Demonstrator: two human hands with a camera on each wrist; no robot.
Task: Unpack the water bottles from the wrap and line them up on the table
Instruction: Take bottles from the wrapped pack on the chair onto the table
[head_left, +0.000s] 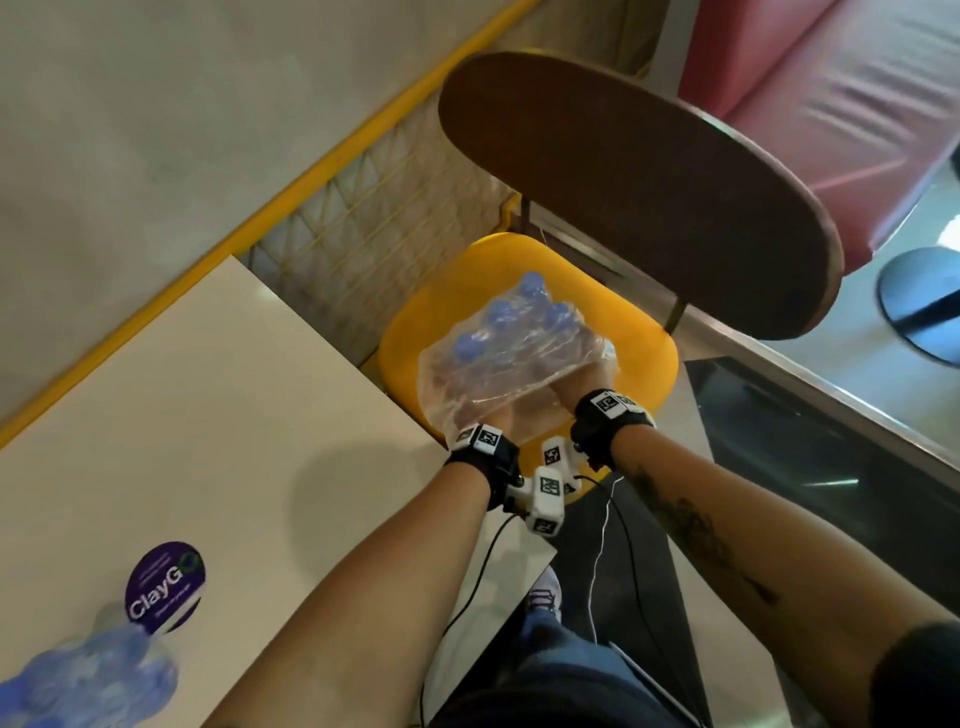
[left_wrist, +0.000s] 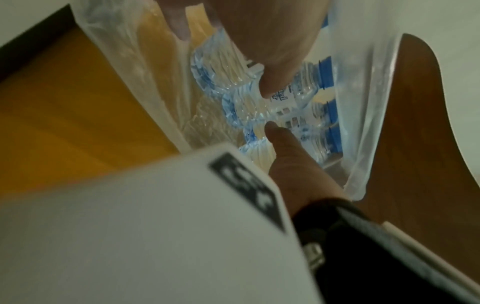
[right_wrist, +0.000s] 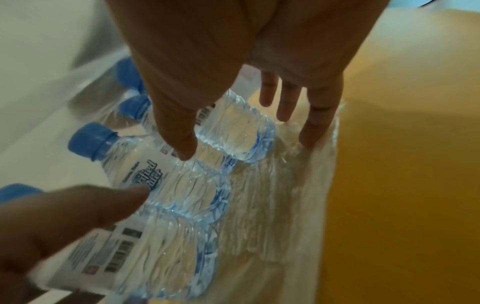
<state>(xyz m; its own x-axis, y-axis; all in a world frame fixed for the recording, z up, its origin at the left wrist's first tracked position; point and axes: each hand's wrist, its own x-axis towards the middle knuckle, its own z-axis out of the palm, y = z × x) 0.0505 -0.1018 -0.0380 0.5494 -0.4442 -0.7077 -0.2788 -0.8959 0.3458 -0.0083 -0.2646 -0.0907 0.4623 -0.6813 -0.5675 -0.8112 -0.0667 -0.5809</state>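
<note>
A clear plastic wrap (head_left: 457, 395) with several blue-capped water bottles (head_left: 498, 317) lies on a yellow chair seat (head_left: 644, 364). Both my hands reach into its open near end. My left hand (head_left: 501, 415) sits under the loose film, and a fingertip (left_wrist: 269, 88) touches a bottle label. My right hand (head_left: 571, 382) is spread inside the wrap. Its thumb (right_wrist: 124, 197) and forefinger (right_wrist: 182, 144) touch a labelled bottle (right_wrist: 145, 170), while the other fingers (right_wrist: 311, 131) rest on the crinkled film. The wrap hides most of both hands in the head view.
The cream table (head_left: 208, 415) stands left of the chair with a purple sticker (head_left: 165, 584) and more blue-capped bottles (head_left: 88, 675) at its near edge. The brown chair back (head_left: 649, 197) rises behind the seat. A yellow rail (head_left: 311, 176) and a red sofa (head_left: 810, 88) lie beyond.
</note>
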